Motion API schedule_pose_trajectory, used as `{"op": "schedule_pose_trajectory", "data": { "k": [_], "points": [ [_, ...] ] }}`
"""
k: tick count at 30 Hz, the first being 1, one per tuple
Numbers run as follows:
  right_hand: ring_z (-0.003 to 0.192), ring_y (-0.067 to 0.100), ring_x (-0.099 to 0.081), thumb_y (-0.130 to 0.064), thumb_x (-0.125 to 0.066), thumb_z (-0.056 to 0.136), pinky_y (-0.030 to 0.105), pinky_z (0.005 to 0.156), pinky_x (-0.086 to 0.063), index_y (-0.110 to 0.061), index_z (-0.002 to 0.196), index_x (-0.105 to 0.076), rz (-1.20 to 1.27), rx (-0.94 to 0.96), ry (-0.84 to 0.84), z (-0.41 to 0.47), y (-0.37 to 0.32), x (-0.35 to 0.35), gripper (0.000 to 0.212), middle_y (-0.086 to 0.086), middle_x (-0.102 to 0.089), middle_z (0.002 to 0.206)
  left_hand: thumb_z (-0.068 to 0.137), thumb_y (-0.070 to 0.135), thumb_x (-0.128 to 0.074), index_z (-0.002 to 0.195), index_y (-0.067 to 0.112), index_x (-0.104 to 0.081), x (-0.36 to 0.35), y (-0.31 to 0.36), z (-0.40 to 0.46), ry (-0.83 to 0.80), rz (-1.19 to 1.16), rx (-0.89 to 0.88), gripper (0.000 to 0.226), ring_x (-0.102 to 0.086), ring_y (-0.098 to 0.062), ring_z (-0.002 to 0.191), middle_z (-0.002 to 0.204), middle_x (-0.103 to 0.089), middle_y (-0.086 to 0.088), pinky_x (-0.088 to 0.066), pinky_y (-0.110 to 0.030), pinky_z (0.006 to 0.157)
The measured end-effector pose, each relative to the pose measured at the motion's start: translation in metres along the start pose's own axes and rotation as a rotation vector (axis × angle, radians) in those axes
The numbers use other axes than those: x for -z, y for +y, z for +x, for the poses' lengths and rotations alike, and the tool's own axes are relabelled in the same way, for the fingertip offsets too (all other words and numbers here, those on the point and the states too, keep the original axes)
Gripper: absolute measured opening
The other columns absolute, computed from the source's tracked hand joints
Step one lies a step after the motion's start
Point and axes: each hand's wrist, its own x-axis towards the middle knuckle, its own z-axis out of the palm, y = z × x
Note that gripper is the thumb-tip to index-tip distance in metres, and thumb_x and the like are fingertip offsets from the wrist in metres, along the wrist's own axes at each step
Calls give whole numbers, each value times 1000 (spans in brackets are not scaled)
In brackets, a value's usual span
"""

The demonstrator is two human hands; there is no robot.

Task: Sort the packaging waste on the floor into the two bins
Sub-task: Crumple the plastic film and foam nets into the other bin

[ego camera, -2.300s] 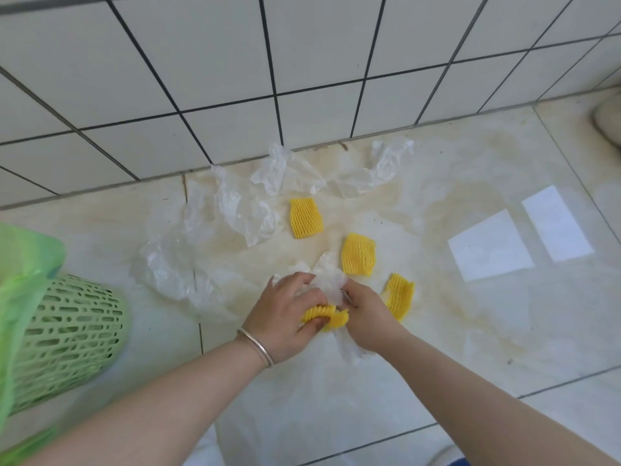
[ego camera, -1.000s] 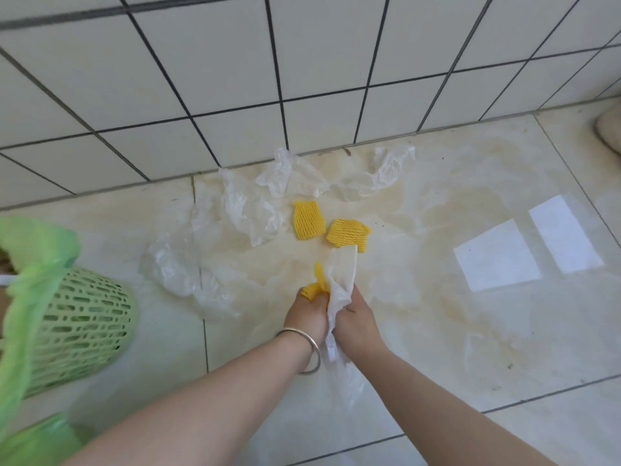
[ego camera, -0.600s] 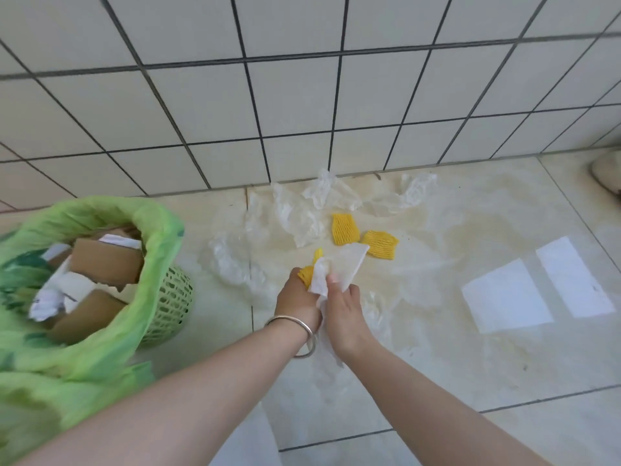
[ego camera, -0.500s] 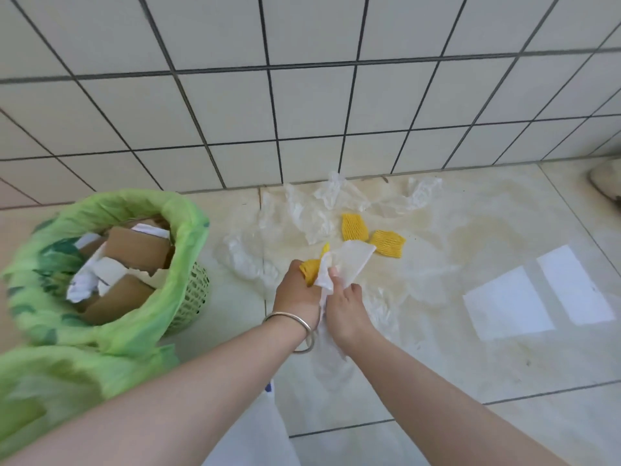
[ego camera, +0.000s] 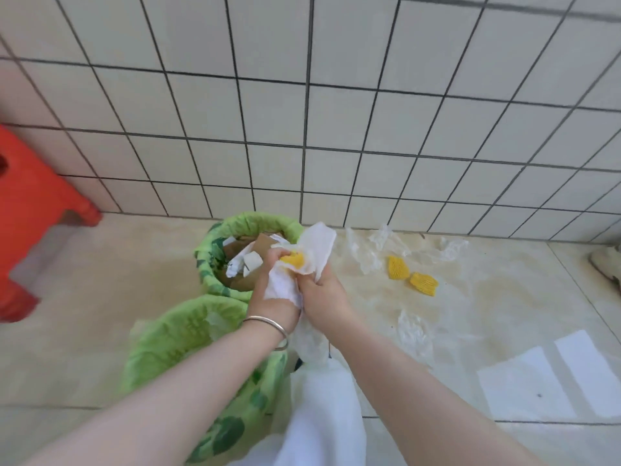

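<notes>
My left hand [ego camera: 273, 290] grips a bunch of yellow foam nets [ego camera: 293, 258] wrapped in a white foam sheet [ego camera: 316, 250]. My right hand [ego camera: 324, 297] also holds that white sheet from the right. Both hands hover by the rim of the far green-lined bin [ego camera: 215, 264], which holds cardboard and paper. The near green-lined bin [ego camera: 174, 334] stands under my left forearm. Two more yellow foam nets [ego camera: 398, 268] [ego camera: 424, 283] lie on the floor to the right, among crumpled clear plastic film [ego camera: 366, 250].
A red plastic stool [ego camera: 30, 210] stands at the left by the tiled wall. More clear film [ego camera: 413, 334] lies on the floor right of my hands. A shoe [ego camera: 606, 265] shows at the right edge. My white garment [ego camera: 322, 415] fills the bottom centre.
I lifted the yellow nets and white sheet off the floor and carried them left to the bins. The view swung left, bringing both bins and the stool into sight.
</notes>
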Motion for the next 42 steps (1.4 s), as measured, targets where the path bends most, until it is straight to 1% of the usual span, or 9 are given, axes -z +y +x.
{"op": "schedule_pose_trajectory", "data": {
  "k": [2, 5, 9, 12, 18, 21, 24, 34, 42],
  "points": [
    [93, 5, -58, -19, -48, 94, 15, 80, -48, -30, 111, -49, 25, -14, -41, -8, -14, -23, 20, -14, -61, 96, 92, 1, -38, 101, 20, -63, 10, -26, -4, 216, -276, -137, 33, -57, -38, 105, 76, -45, -46, -27, -36, 112],
    [98, 22, -63, -26, -51, 87, 41, 89, -52, -25, 117, -52, -11, -133, -114, -10, -21, -57, 30, -1, -65, 100, 77, 11, -51, 133, 17, -49, 29, -61, -17, 232, -578, -305, 56, -54, -19, 113, 130, -53, -16, -40, -10, 98],
    [105, 26, -60, -15, -43, 93, 34, 85, -52, -17, 128, -49, -167, -222, -277, -10, -11, -97, 35, 13, -60, 120, 68, 7, -61, 134, 46, -27, 27, -123, -25, 96, -482, -280, 83, -47, 1, 116, 137, -30, -5, -41, -13, 101],
    [99, 16, -45, -6, -33, 97, 25, 71, -43, -9, 137, -38, -270, -259, -398, -11, 6, -124, 40, 13, -50, 124, 72, 10, -66, 141, 40, -22, 10, -158, -21, 109, -277, -125, 87, -54, -16, 114, 144, -17, -6, -36, -12, 95],
    [111, 25, -53, -26, -24, 102, 33, 94, -43, -7, 134, -43, -406, -482, -514, -4, 47, -158, 42, 16, -54, 128, 77, 16, -67, 129, 28, -44, -11, -195, -5, 99, -131, 40, 57, -58, -25, 101, 128, -36, -7, -34, -14, 75],
    [98, 21, -54, -27, -21, 102, 29, 84, -42, -2, 134, -44, -514, -475, -537, 3, 59, -157, 47, 17, -53, 123, 83, 20, -57, 119, 21, -48, -19, -197, 11, 38, -48, 93, 37, -57, -30, 99, 120, -46, -9, -44, -27, 78],
    [121, 31, -50, -17, -26, 101, 31, 95, -41, 2, 131, -47, -655, -456, -520, 11, 70, -158, 41, 21, -51, 133, 87, 23, -49, 114, 17, -48, -32, -198, 30, -16, -16, 145, 27, -58, -34, 98, 114, -53, -15, -49, -36, 85],
    [126, 29, -46, -5, -41, 91, 33, 104, -39, -7, 139, -35, -900, -338, -554, 2, 99, -156, 49, 16, -28, 145, 98, 37, -37, 145, 19, -32, -69, -223, 61, -124, 25, 438, 50, -28, -35, 139, 152, -26, -16, -25, -41, 114],
    [119, 28, -53, -6, -50, 88, 33, 92, -44, -13, 136, -36, -856, -206, -354, -11, 83, -141, 51, 8, -40, 137, 75, 37, -68, 147, 38, 5, -33, -193, 26, -135, 270, 317, 103, -30, -34, 135, 155, 4, -8, -41, -41, 103]
  ]
}}
